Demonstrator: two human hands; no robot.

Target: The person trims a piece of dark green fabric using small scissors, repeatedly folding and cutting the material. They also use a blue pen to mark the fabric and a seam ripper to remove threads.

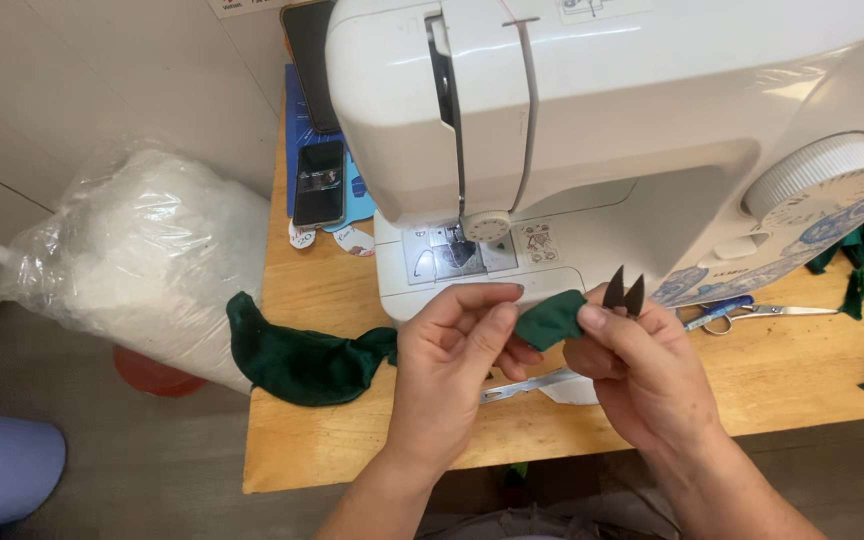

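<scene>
A clear bag of white stuffing (142, 255) sat left of the wooden counter (352, 440), where a green cloth (297, 360) trailed toward the left hand (452, 365). That hand pinched the cloth's folded end (550, 320) together with the right hand (642, 375), which also gripped small thread snips (624, 292). Behind them stood a white sewing machine (602, 120), with scissors (742, 312) lying to the right.
</scene>
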